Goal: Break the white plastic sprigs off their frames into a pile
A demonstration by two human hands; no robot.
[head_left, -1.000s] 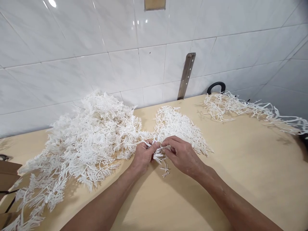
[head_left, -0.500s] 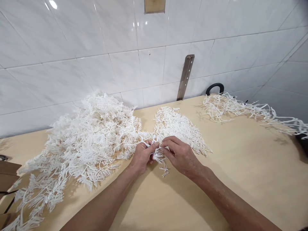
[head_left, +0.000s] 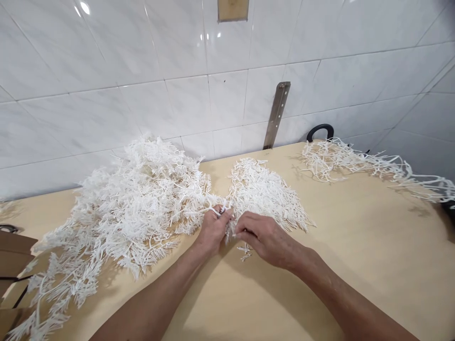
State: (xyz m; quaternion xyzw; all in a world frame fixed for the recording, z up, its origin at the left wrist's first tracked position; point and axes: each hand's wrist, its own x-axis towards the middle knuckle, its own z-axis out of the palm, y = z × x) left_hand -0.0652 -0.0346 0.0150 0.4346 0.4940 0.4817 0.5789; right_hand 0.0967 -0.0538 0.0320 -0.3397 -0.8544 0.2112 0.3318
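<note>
A: What do you see on the left?

B: A brown box (head_left: 14, 258) at the edge, only part of it shows. Next comes a big pile (head_left: 124, 208) of white plastic twigs on the tan table (head_left: 355, 265). The pile runs off the picture at the bottom left.

A: And the hands?

B: They are in the middle. The left hand (head_left: 212, 230) is closed around a small white twig (head_left: 234, 232). The right hand (head_left: 265, 237) pinches the same twig from the other side. The hands press close together, almost touching.

A: Did something change?

B: Yes. A moment ago the hands were a bit more apart and you could see more of the twig between them. Now they have come together and the right fingers lie lower and flatter. The twig sits at the same spot, in front of the small pile (head_left: 265, 194).

A: What is hard to see?

B: Most of the twig is hidden by the fingers. Only little tips stick out below. I cannot tell where it ends and the small pile begins.

A: And on the right?

B: A metal strip (head_left: 276, 115) on the wall, a black handle (head_left: 320, 130) half behind the table, and thin white strands (head_left: 355, 163). The strands go off the right edge.
</note>
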